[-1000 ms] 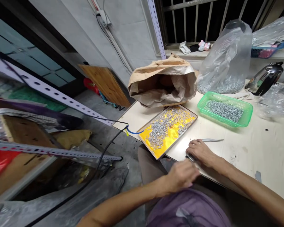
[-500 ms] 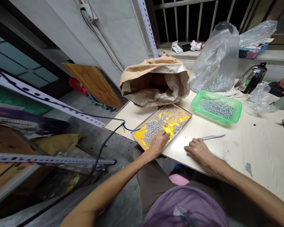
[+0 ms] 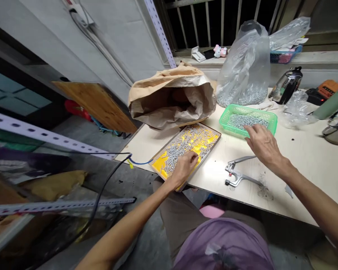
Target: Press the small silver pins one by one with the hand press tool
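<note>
Head camera has your left hand curled over the tray, grip hidden, your right hand half open, seemingly empty, at the basket, and pressing that tray's overhanging corner could tip pins off the table.

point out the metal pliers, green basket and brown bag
Metal pliers (image 3: 244, 177): head view, lower handle.
Green basket (image 3: 231, 130): head view, front wall.
Brown bag (image 3: 166, 81): head view, upper outer side.
</note>
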`<state>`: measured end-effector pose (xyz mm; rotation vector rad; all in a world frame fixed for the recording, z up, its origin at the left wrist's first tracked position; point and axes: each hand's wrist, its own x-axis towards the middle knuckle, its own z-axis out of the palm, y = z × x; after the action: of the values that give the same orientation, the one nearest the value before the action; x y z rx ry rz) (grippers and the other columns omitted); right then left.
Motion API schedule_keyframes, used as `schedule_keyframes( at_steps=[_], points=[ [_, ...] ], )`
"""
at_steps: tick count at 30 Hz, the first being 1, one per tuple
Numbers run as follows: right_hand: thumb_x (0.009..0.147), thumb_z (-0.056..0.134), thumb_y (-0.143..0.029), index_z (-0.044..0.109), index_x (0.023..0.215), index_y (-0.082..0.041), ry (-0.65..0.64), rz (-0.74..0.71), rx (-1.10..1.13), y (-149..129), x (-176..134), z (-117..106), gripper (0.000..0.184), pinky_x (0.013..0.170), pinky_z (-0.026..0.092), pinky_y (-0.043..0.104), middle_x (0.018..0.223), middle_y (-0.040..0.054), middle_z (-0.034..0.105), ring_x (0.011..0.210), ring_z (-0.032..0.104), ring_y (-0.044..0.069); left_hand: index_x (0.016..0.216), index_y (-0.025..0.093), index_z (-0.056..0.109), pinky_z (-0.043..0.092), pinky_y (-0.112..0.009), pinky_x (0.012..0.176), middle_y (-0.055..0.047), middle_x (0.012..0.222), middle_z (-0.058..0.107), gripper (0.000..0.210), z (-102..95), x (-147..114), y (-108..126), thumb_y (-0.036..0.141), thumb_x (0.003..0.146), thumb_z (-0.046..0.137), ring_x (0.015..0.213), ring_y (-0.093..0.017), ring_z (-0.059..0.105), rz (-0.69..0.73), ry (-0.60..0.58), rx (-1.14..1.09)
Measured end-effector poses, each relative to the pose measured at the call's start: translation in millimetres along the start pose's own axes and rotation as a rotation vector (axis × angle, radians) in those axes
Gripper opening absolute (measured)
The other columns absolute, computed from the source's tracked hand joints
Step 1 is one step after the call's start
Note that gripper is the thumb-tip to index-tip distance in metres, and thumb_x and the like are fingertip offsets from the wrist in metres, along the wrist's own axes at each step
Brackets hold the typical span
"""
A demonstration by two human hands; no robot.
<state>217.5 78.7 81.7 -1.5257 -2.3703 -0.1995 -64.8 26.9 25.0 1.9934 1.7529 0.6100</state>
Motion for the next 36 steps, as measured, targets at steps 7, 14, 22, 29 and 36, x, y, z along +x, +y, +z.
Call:
schedule_keyframes(
  at_steps=[7, 14, 22, 29, 36],
  points=[
    [0.094, 0.037, -0.022, 0.063, 0.089, -0.019, -0.299, -0.086, 0.386, -17, -100, 20, 0.026, 0.068, 0.046, 0.030, 0.082, 0.0060, 0.060, 0.076, 0.057, 0.018, 0.078, 0.017, 0.048, 0.045, -0.020, 0.046, 0.002, 0.060, 0.061, 0.010, 40.8, -12, 62, 0.014, 0.072, 0.056, 0.046, -0.009, 0.054, -0.477, -0.540, -0.761],
    [0.094, 0.038, -0.025, 0.062, 0.105, -0.018, -0.154, 0.078, 0.288, -19, -149, 30, 0.028, 0.073, 0.046, 0.036, 0.090, 0.0098, 0.060, 0.083, 0.053, 0.022, 0.072, 0.014, 0.055, 0.027, -0.013, 0.034, 0.008, 0.048, 0.047, 0.008, 60.2, -8, 74, 0.017, 0.070, 0.062, 0.038, -0.003, 0.038, -0.598, -0.533, -0.692],
    [0.094, 0.039, -0.020, 0.061, 0.104, -0.017, -0.138, 0.105, 0.277, -22, -153, 39, 0.025, 0.074, 0.045, 0.034, 0.088, 0.0093, 0.059, 0.082, 0.050, 0.021, 0.063, 0.015, 0.052, 0.016, -0.016, 0.033, 0.009, 0.041, 0.043, 0.016, 68.3, -1, 73, 0.022, 0.069, 0.065, 0.030, -0.002, 0.030, -0.686, -0.671, -0.640],
    [0.093, 0.036, -0.014, 0.060, 0.103, -0.017, -0.090, 0.100, 0.266, -24, -156, 43, 0.026, 0.068, 0.045, 0.031, 0.088, 0.0088, 0.058, 0.080, 0.051, 0.020, 0.059, 0.014, 0.050, 0.018, -0.016, 0.033, 0.008, 0.041, 0.047, 0.020, 71.1, 5, 70, 0.021, 0.069, 0.065, 0.029, -0.002, 0.031, -0.715, -0.760, -0.566],
    [0.093, 0.037, -0.015, 0.059, 0.103, -0.018, -0.153, 0.107, 0.292, -23, -156, 44, 0.024, 0.069, 0.047, 0.031, 0.087, 0.0085, 0.057, 0.081, 0.053, 0.020, 0.056, 0.015, 0.048, 0.016, -0.018, 0.032, 0.008, 0.039, 0.046, 0.024, 69.8, 11, 73, 0.023, 0.069, 0.066, 0.028, -0.003, 0.033, -0.703, -0.902, -0.490]
  ],
)
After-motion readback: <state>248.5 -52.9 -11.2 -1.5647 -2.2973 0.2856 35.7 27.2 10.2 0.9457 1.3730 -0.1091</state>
